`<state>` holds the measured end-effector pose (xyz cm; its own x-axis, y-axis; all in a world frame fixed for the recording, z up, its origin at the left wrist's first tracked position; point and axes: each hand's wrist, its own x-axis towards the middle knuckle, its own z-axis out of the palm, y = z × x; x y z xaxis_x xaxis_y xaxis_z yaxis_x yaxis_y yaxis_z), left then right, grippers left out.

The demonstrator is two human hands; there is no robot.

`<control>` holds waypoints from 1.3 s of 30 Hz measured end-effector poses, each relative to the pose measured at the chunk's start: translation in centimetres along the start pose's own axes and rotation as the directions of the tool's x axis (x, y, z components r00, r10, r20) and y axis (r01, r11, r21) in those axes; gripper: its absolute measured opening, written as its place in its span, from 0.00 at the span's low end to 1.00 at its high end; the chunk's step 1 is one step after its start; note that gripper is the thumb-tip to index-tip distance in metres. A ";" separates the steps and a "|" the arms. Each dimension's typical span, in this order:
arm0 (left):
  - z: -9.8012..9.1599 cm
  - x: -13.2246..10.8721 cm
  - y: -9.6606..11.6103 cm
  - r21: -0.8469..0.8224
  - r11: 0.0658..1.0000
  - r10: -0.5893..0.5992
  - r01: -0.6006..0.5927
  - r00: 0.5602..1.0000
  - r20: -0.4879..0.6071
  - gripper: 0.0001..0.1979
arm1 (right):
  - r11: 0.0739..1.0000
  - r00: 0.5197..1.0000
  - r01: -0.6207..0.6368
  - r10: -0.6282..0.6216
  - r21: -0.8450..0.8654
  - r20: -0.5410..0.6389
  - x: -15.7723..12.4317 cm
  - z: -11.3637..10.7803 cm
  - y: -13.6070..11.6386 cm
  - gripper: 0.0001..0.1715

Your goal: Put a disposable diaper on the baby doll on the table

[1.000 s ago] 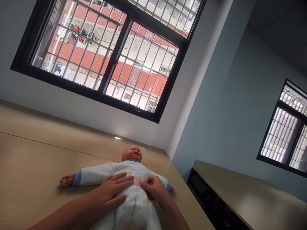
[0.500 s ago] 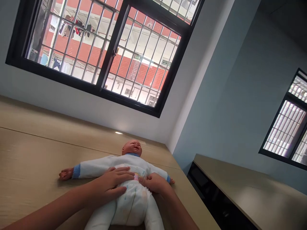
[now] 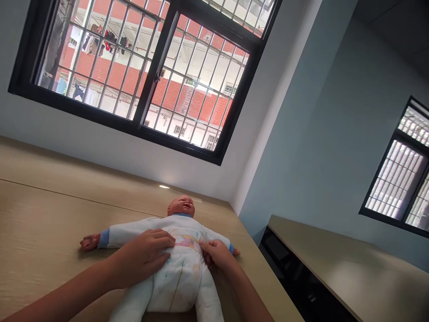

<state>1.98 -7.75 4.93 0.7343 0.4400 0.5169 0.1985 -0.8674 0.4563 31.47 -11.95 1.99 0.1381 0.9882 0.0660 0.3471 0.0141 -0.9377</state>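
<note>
A baby doll [image 3: 182,206] lies on its back with its arms spread, dressed in white with blue cuffs and collar. Round its hips is a white diaper [image 3: 182,273] with a colourful printed waistband [image 3: 186,241]. My left hand [image 3: 149,255] rests on the left side of the diaper near the waist, fingers stretched out and thumb apart. On the opposite side, my right hand [image 3: 217,255] is closed, thumb and fingers pinching the diaper's edge at the waist. The tips of those fingers are partly hidden.
The doll lies on a wooden table [image 3: 50,214] that meets the wall below a barred window [image 3: 140,80]. To the right, past a gap, stands a second table [image 3: 335,259] with a dark front.
Both hands have moved outward from the middle of the waistband, so more of its print shows. The right hand has shifted to the diaper's side edge.
</note>
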 end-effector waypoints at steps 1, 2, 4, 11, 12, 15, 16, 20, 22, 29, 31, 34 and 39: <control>0.0 -0.1 -0.2 0.027 1.000 -0.002 0.003 1.000 -0.021 0.12 | 0.999 0.999 -0.037 0.037 0.013 -0.010 0.1 -0.1 -0.3 0.29; 0.0 -0.3 -0.4 0.066 0.998 0.001 0.002 0.999 -0.045 0.11 | 0.998 0.998 -0.057 0.058 0.034 -0.029 0.2 -0.3 -0.5 0.29; 0.2 -0.6 -0.5 0.153 0.988 0.045 -0.031 0.995 -0.090 0.15 | 0.998 0.996 -0.024 0.029 0.063 -0.083 0.1 -0.3 -1.1 0.28; 0.7 -1.0 2.4 0.154 0.984 0.085 -0.091 0.995 0.046 0.08 | 0.879 0.904 0.309 -0.390 -0.364 -0.176 -2.7 2.2 -3.9 0.25; 0.9 -0.9 2.7 0.155 0.986 0.051 -0.063 0.995 0.080 0.08 | 0.862 0.914 0.334 -0.395 -0.381 -0.091 -3.2 2.6 -4.4 0.25; 1.1 -0.6 3.2 0.131 0.991 -0.059 0.039 0.987 0.149 0.09 | 0.870 0.934 0.352 -0.301 -0.346 0.195 -4.5 3.2 -5.7 0.24; 1.0 -0.6 3.3 0.116 0.990 -0.105 0.086 0.980 0.168 0.08 | 0.886 0.932 0.328 -0.248 -0.328 0.263 -4.7 3.1 -6.1 0.24; -0.1 -0.7 3.4 0.094 0.976 -0.211 0.194 0.951 0.228 0.09 | 0.961 0.932 0.144 -0.052 -0.236 0.358 -4.7 1.4 -6.5 0.26; -0.6 -0.8 3.1 0.062 0.973 -0.231 0.222 0.940 0.252 0.12 | 0.985 0.927 0.093 -0.032 -0.145 0.372 -4.3 0.3 -6.4 0.25; -1.7 -0.6 -0.7 -0.244 0.854 -0.415 0.459 0.885 0.212 0.05 | 1.000 0.952 0.003 -0.004 0.003 0.305 -3.9 -1.7 -6.5 0.26; -2.1 -0.6 -1.5 -0.246 0.891 -0.329 0.382 0.916 0.231 0.05 | 0.999 0.940 0.018 -0.006 -0.034 0.340 -3.9 -2.0 -6.4 0.25; -2.4 -0.8 -2.2 -0.144 0.955 -0.231 0.260 0.954 0.190 0.08 | 0.992 0.939 0.068 -0.027 -0.106 0.344 -3.7 -2.0 -5.9 0.23; -1.2 -1.1 -3.3 0.089 0.992 -0.100 0.093 0.992 0.071 0.09 | 0.957 0.965 0.172 -0.117 -0.234 0.233 -3.5 -0.9 -4.9 0.13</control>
<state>-0.25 -5.10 3.78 0.7552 0.5067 0.4159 0.3229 -0.8397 0.4367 30.10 -15.65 6.65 -0.1231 0.9879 0.0940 0.5731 0.1481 -0.8060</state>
